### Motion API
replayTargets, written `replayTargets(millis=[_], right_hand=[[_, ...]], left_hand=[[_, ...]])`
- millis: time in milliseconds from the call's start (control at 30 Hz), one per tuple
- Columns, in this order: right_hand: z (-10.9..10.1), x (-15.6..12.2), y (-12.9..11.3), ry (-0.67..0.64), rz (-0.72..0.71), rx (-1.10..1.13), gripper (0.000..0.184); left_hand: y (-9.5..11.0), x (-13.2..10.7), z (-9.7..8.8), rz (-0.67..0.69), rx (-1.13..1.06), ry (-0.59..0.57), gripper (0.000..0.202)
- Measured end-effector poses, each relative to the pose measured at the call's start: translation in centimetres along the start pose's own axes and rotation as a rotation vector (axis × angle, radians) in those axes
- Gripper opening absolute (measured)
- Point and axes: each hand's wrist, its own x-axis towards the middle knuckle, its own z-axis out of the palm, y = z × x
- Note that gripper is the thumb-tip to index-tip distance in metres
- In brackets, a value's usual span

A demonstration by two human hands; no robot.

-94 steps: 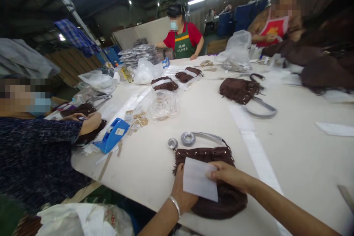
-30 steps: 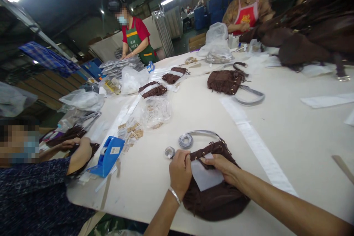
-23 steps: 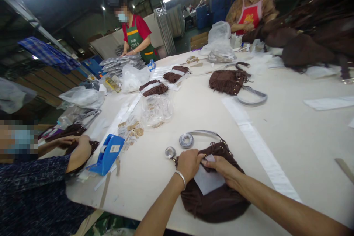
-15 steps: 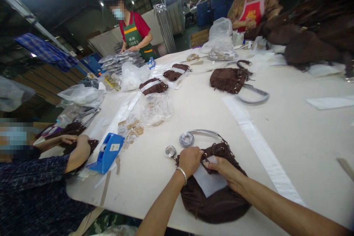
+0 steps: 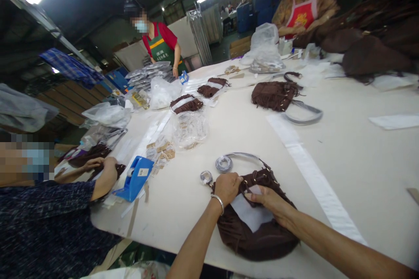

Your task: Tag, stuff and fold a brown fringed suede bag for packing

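Observation:
A dark brown fringed handbag (image 5: 258,244) lies on the pale table in front of me, its wrapped strap (image 5: 242,155) curled beyond it. My left hand (image 5: 228,189), with a bangle at the wrist, is closed on the bag's upper edge near the metal eyelets. Thumb and fingers of my right hand (image 5: 270,202) pinch a brown piece of the bag at its upper middle, close to the left fingers. A sheet of white tissue paper (image 5: 252,213) lies over the bag's front, partly under my right hand. A wrapped ring (image 5: 206,177) sits at the bag's left corner.
A blue tape dispenser (image 5: 135,178) stands left, near a co-worker's arms (image 5: 106,172). Beyond are loose tags (image 5: 162,152), a clear plastic bag (image 5: 190,128) and more brown bags (image 5: 275,95). A white strip (image 5: 310,170) runs along the right. Two other people stand across the table.
The view has shifted slightly, moving the scene to the right. Both my hands keep their hold on the handbag. The person in the green apron has lowered an arm toward the table.

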Motion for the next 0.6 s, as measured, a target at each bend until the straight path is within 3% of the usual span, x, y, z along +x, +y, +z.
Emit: replayTargets(millis=[100, 200, 233, 300, 400, 600], right_hand=[[0.0, -0.2, -0.3, -0.003, -0.029, 0.004, 0.038], [0.0, -0.3, -0.4, -0.002, -0.043, 0.01, 0.043], [0.0, -0.3, -0.5, -0.005, -0.04, 0.009, 0.043], [-0.1, -0.3, -0.4, -0.02, -0.032, 0.007, 0.043], [-0.1, -0.4, -0.4, -0.043, -0.034, 0.021, 0.043], [-0.1, -0.3, -0.5, -0.046, -0.071, -0.013, 0.049]], left_hand=[[0.7, -2.5, -1.5, -0.069, -0.025, 0.153, 0.029], [0.9, -6.1, -2.0, -0.254, -0.177, 0.307, 0.038], [0.8, -7.1, -1.8, -0.323, -0.294, 0.274, 0.042], [0.5, -8.4, -1.0, -0.479, -0.628, 0.086, 0.049], [0.1, -8.4, 0.2, -0.655, -1.034, -0.178, 0.059], [1.0, -7.2, 0.3, -0.71, -1.361, -0.21, 0.06]])
